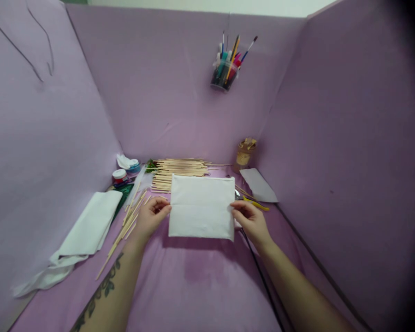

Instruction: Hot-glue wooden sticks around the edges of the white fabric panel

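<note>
a white rectangular panel is held above a purple surface, its opposite edges pinched between closed fingers of left hand and right hand.

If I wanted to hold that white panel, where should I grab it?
I'd pinch the white panel by its left and right edges, around mid-height, coming in from both sides, as the left grip and right grip do. It looks flat, with fairly straight, exposed side edges, so this should keep it steady and its face uncovered.
</note>
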The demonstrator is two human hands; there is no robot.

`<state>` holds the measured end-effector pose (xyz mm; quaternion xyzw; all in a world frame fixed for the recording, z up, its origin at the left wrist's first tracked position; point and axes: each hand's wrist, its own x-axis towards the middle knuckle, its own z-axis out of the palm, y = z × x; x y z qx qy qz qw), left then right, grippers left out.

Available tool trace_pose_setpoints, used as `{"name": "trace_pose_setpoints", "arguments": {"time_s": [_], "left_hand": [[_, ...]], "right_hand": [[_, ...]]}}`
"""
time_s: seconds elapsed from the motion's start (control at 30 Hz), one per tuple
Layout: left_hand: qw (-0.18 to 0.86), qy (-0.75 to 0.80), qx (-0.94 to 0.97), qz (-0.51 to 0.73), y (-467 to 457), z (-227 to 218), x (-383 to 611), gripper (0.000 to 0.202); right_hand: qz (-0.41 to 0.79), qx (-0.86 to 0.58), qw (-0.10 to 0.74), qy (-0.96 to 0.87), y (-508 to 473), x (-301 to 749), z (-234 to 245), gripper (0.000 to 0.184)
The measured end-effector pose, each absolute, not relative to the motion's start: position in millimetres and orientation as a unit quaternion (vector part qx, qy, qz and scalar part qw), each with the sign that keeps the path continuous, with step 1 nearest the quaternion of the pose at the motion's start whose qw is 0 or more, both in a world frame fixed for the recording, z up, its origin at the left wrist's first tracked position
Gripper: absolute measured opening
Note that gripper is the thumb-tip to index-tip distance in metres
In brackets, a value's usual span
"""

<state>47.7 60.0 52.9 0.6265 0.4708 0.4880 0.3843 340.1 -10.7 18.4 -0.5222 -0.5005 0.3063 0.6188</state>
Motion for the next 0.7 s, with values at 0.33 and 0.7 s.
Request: {"name": "trace_pose_setpoints", "arguments": {"time_s": [0.33, 0.7], "left_hand": [[0.444, 0.468, 0.609, 0.461, 61.5, 51.5, 46.8, 0.048], [0.339, 0.476, 0.679, 0.444, 57.2, 56.2, 44.0, 0.037]], "right_hand": [[0.319, -0.495, 0.639, -0.494, -9.0, 336.2, 19.3, 0.02], [0.243, -0.477, 0.628, -0.565, -8.0, 348.0, 13.6, 0.011]]}}
